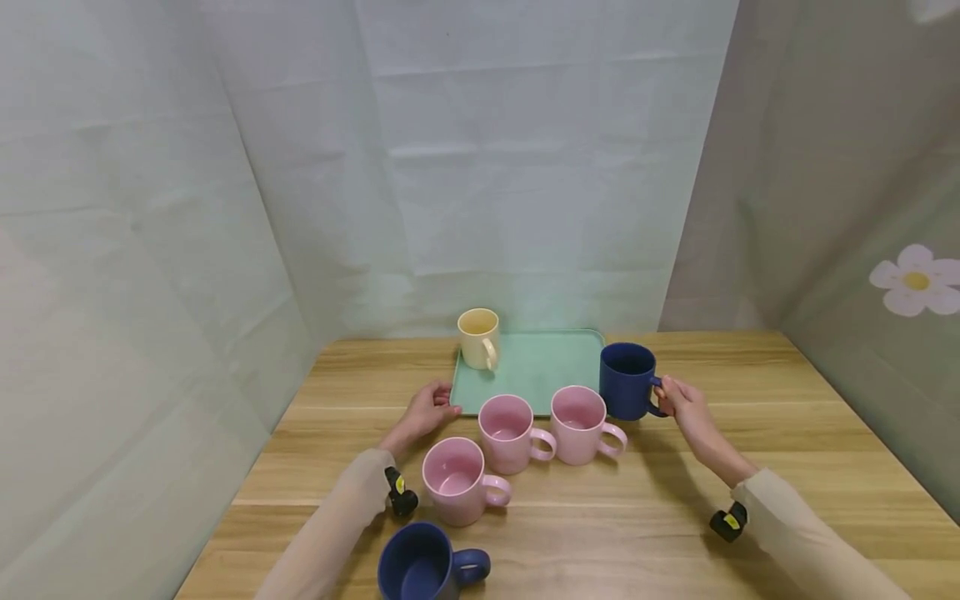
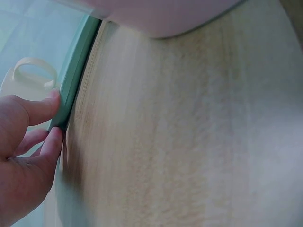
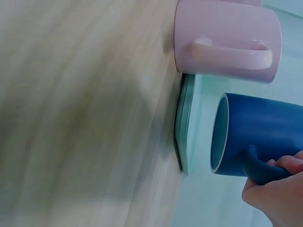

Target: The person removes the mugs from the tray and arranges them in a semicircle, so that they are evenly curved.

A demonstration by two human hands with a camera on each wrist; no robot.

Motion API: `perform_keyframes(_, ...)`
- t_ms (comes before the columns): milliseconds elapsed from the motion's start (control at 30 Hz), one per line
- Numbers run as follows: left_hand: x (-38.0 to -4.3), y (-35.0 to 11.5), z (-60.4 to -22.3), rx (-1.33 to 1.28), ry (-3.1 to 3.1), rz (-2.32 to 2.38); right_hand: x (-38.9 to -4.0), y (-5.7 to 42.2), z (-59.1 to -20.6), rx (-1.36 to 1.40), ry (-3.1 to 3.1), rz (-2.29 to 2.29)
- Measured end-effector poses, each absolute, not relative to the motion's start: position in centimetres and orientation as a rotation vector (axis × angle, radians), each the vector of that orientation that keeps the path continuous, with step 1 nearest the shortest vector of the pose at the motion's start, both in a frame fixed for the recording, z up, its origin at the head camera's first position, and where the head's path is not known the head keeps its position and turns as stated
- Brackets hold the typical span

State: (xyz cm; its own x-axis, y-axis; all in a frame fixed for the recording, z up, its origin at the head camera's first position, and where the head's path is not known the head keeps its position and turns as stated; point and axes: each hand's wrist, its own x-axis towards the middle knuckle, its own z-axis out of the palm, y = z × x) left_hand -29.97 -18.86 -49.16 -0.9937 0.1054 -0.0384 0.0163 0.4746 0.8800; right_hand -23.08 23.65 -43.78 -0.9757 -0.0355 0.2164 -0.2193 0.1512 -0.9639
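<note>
1. Six mugs are out on the wooden table (image 1: 750, 467), and a green tray (image 1: 540, 371) lies at the back.
2. The right hand (image 1: 686, 408) has its fingers curled round the handle of a dark blue mug (image 1: 628, 381). I think the handle is the easy part to hold. This mug is at the tray's right edge, maybe lifted a little.
3. The left hand (image 1: 427, 410) pinches the tray's near left corner, thumb on top and fingers (image 2: 49, 146) under the rim, probably to keep the tray from sliding.
4. A cream mug (image 1: 478, 337) stands on the tray's far left corner.
5. Three pink mugs (image 1: 510, 433) and another blue mug (image 1: 420, 567) wait in front of the tray.
6. The wrist views are blurry, and the near blue mug is cut off at the bottom.
</note>
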Motion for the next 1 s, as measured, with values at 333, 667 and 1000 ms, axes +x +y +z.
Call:
perform_keyframes(333, -30.1, -18.6, -49.2, 0.135, 2.627, 1.558, -21.0, 25.8, -44.3, 0.328, -2.321, 1.978)
perform_keyframes(667, -30.0, -18.9, -49.1, 0.143, 2.622, 1.561, -18.9, 26.7, -45.2, 0.319, -2.334, 2.024)
perform_keyframes(1000, -30.1, -19.2, -49.2, 0.16, 2.632, 1.573, -17.9, 27.3, -46.7, 0.377, -2.366, 2.022)
